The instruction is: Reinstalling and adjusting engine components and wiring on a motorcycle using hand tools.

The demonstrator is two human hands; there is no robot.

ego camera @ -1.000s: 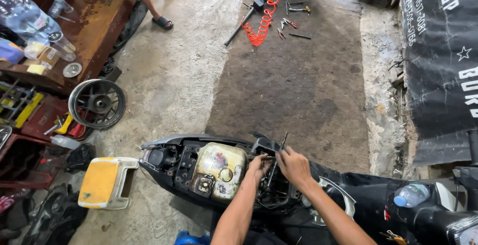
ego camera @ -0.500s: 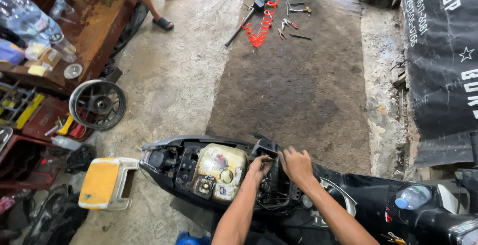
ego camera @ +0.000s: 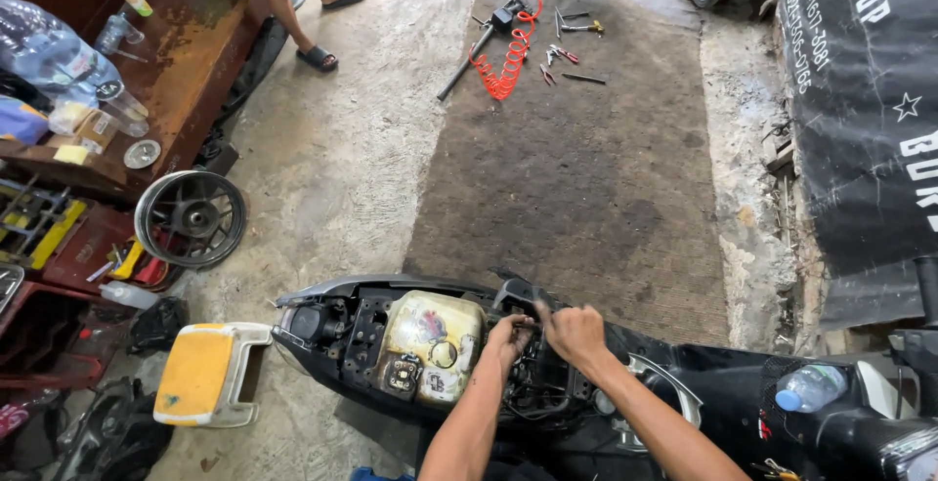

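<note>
Head view, looking down on a stripped scooter [ego camera: 606, 383] lying with its long axis running 9 to 3 across the bottom of the shot. Both hands are jammed into the open frame just right of the yellowish fuel tank [ego camera: 435, 344]. Left hand [ego camera: 508, 336] is curled on some black part in the frame [ego camera: 532, 388], right hand [ego camera: 576, 333] is at its 3 o'clock, nearly touching, fingers bent down onto the same spot. Can't tell what exactly either one pinches, too dark in there. Tank sits at 9 o'clock from the left hand, so that hand is nearer to it. Yellow stool [ego camera: 200, 374] further out at 9, loose wheel [ego camera: 191, 217] at 10, red coiled hose [ego camera: 508, 46] and tools way up at 12 on the floor.
</note>
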